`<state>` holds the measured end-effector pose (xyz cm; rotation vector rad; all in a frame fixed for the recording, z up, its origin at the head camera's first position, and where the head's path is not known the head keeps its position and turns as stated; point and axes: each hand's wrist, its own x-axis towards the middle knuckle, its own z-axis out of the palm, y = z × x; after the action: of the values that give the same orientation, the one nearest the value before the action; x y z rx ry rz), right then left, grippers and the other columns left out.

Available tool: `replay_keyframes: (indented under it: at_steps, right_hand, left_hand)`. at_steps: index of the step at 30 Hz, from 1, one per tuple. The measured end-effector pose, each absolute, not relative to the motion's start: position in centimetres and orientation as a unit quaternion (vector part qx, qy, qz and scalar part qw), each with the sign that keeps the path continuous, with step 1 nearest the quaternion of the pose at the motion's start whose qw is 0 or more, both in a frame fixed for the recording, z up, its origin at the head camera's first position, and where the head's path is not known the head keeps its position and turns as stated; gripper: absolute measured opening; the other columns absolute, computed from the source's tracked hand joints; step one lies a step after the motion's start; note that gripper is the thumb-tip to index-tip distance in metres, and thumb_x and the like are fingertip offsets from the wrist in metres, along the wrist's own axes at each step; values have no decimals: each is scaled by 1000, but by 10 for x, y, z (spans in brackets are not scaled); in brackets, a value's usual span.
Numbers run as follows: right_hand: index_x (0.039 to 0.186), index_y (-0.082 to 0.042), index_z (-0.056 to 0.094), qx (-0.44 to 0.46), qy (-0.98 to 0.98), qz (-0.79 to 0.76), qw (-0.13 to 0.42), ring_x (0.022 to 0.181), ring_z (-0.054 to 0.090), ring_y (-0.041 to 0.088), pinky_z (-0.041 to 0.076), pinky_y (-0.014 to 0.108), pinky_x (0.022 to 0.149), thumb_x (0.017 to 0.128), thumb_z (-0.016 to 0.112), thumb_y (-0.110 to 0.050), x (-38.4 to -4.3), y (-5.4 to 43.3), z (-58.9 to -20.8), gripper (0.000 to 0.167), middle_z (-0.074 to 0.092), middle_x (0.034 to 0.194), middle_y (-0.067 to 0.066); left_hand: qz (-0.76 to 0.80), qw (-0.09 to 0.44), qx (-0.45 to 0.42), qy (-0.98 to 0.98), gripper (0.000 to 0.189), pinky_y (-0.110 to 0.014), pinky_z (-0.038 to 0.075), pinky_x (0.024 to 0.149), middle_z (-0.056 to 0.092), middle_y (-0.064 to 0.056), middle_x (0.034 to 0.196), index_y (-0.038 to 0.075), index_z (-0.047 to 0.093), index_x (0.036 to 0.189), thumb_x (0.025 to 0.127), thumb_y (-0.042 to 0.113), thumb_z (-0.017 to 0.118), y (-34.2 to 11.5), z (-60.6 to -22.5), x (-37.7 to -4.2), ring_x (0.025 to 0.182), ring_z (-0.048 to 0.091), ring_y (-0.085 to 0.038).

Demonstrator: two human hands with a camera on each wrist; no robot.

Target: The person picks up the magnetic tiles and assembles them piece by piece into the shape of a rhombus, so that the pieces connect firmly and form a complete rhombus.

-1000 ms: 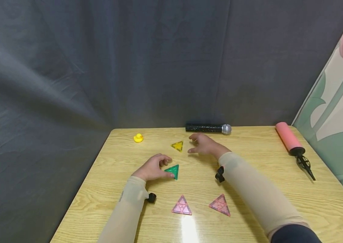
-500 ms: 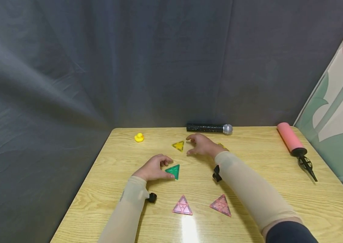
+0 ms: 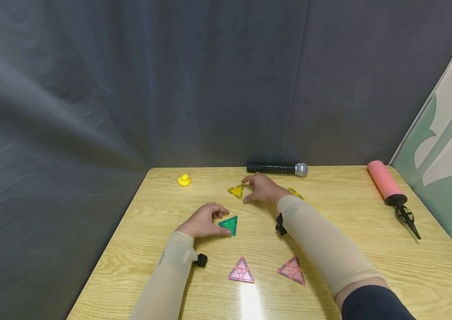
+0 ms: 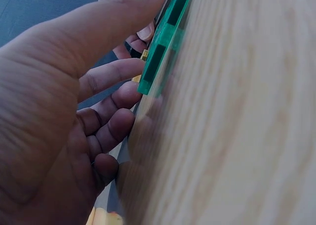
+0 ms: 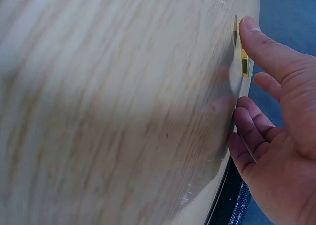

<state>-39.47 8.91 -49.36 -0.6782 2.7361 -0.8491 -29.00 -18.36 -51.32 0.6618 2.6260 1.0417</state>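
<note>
In the head view, my left hand (image 3: 206, 221) lies around a green triangular magnetic tile (image 3: 229, 225) on the table. Its thumb runs along the tile's near edge; the other fingers bend loosely beyond the far edge. The left wrist view shows the green tile (image 4: 160, 52) flat on the wood, with fingertips right at its corner. My right hand (image 3: 265, 189) is beside a yellow triangular tile (image 3: 236, 191), thumb and index finger spread at its right side. Low over the tabletop, the right hand (image 5: 281, 101) has nothing between its fingers.
Two pink triangular tiles (image 3: 242, 271) lie near the front. Another yellow tile (image 3: 296, 194) shows behind the right wrist. A rubber duck (image 3: 184, 180), a black microphone (image 3: 271, 167) and a pink hand pump (image 3: 386, 182) lie farther out. A dark curtain (image 3: 226, 89) hangs behind the table.
My right hand has moved left to the yellow tile's side, and its forearm has uncovered the other yellow tile. The left hand has stayed at the green tile.
</note>
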Motion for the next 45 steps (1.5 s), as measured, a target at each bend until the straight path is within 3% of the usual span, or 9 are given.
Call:
replay_keyframes:
  at_steps: [13,24,31,37,45]
  right_hand:
    - [143,-15,64,-223,933,-266,98,122,54,33,45,50,107,80,93,-40,-394,84,-487,74,57,131,16]
    - [139,-15,67,-226,943,-233,75,117,54,31,45,50,104,80,92,-44,-394,79,-487,70,58,125,14]
    - [137,-14,67,-208,945,-231,100,142,42,37,34,52,119,80,92,-42,-394,82,-485,68,59,134,12]
    - [132,-8,66,-209,941,-240,113,125,53,30,44,46,110,80,93,-38,-395,85,-489,66,61,127,9]
    - [139,-7,63,-200,931,-272,140,151,32,38,32,50,121,81,92,-30,-396,89,-488,68,57,139,13]
  left_hand:
    - [353,114,236,898,60,-36,48,92,61,2,109,22,70,130,80,46,92,-183,-512,-292,101,54,-18]
    - [348,109,236,901,59,-36,48,94,60,5,109,23,71,129,79,48,92,-183,-513,-292,101,54,-17]
    - [344,106,237,902,58,-36,49,94,61,6,108,23,72,129,79,47,92,-182,-513,-292,101,55,-15]
    - [337,101,241,905,52,-34,49,93,61,7,107,24,73,127,81,40,93,-183,-515,-291,99,56,-13]
    - [338,99,241,904,51,-35,49,92,61,4,108,22,73,126,81,37,93,-184,-513,-289,99,56,-14]
